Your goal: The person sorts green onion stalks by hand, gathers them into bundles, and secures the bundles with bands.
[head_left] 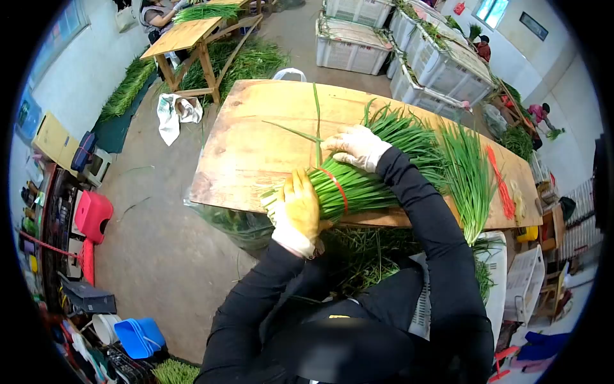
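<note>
A thick bundle of green chives [368, 182] lies across the wooden table, with a red band [338, 190] around it near the pale cut ends. My left hand [299, 205], in a yellow-stained glove, grips the bundle at those ends, its thumb hidden below. Against the bundle's upper side rests my right hand [356, 146] in a white glove, fingers bent together. Loose chive blades [318, 112] reach out from its fingertips over the bare wood. To the right lies a second heap of chives [469, 179], with no band visible on it.
Red ties [501, 182] and a glove [518, 201] lie at the right end of the wooden table [256, 128]. White crates [354, 48] are stacked beyond it. Another table [185, 38] stands back left, with people working farther off. A pink stool [93, 216] is on the left.
</note>
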`<state>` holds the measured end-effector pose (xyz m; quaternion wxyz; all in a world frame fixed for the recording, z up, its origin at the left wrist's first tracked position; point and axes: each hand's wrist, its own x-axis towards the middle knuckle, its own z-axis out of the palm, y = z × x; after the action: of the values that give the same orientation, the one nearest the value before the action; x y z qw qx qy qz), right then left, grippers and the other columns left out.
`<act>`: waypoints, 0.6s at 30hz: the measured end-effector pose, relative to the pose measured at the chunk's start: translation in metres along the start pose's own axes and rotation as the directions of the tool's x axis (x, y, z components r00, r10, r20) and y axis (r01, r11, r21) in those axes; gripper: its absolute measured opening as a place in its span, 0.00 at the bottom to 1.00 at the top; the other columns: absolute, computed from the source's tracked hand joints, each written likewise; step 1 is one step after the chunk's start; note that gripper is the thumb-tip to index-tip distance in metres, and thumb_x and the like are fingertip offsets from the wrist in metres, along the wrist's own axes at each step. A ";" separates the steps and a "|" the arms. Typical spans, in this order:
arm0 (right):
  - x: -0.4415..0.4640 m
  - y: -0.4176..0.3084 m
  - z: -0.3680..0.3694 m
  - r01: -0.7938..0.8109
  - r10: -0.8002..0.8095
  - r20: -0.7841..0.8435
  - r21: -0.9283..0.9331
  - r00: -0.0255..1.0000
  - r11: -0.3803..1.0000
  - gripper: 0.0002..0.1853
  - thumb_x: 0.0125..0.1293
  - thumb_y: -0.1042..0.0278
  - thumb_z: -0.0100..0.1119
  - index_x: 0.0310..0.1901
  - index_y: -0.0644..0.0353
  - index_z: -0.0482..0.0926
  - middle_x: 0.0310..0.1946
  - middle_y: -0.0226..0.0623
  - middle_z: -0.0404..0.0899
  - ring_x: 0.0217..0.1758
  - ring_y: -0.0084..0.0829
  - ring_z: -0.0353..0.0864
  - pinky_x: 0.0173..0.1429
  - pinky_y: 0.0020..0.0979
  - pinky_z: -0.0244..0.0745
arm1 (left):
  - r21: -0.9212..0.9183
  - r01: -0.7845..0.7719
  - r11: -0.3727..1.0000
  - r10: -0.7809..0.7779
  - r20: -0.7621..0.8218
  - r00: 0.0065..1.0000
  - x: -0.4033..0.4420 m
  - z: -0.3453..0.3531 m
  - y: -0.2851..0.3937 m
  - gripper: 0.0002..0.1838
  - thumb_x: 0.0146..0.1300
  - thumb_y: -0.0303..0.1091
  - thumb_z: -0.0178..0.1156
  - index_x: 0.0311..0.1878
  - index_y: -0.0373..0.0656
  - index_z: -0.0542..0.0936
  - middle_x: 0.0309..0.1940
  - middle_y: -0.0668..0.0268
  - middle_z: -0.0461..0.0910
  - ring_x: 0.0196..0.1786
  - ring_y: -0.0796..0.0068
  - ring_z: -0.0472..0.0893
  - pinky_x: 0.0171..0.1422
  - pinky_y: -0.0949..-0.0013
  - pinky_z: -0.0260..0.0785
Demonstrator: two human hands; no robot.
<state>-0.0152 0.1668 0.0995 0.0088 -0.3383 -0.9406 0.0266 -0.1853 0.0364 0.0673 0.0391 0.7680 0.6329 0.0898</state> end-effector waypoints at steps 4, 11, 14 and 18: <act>0.002 0.017 0.000 -0.107 0.034 0.166 0.453 0.986 0.885 0.13 0.56 0.59 0.53 0.37 0.59 0.78 0.33 0.44 0.75 0.40 0.41 0.73 0.46 0.34 0.67 | 0.066 0.031 0.997 -0.019 -0.170 0.985 -0.012 0.027 0.003 0.60 0.28 0.56 0.69 0.61 0.30 0.50 0.61 0.53 0.56 0.62 0.60 0.58 0.65 0.63 0.48; -0.003 0.021 -0.009 0.141 -0.143 0.003 0.148 0.990 0.979 0.06 0.54 0.65 0.56 0.27 0.57 0.76 0.23 0.37 0.70 0.30 0.38 0.70 0.36 0.33 0.66 | 0.020 0.019 1.000 -0.015 -0.189 0.982 -0.013 0.023 0.002 0.59 0.24 0.52 0.70 0.61 0.32 0.53 0.59 0.54 0.59 0.61 0.62 0.59 0.65 0.64 0.49; -0.008 0.024 -0.010 0.081 -0.105 0.106 0.205 0.989 0.975 0.05 0.54 0.66 0.56 0.30 0.57 0.76 0.22 0.37 0.69 0.29 0.39 0.69 0.35 0.34 0.66 | 0.007 -0.006 1.000 0.007 -0.175 0.985 -0.014 0.019 0.000 0.59 0.23 0.51 0.70 0.61 0.33 0.54 0.59 0.55 0.59 0.61 0.63 0.60 0.64 0.65 0.50; -0.011 0.035 -0.004 -0.146 0.042 0.183 0.600 0.982 0.787 0.10 0.59 0.65 0.53 0.40 0.59 0.76 0.28 0.35 0.74 0.33 0.30 0.73 0.39 0.27 0.69 | -0.041 -0.064 0.997 0.060 -0.097 0.993 -0.014 -0.003 -0.005 0.58 0.26 0.52 0.70 0.61 0.33 0.53 0.56 0.56 0.62 0.57 0.63 0.64 0.60 0.65 0.56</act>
<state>0.0157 0.1866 0.1012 0.0407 -0.3605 -0.8611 0.3562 -0.1930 0.0233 0.0681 0.0228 0.7810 0.6078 0.1418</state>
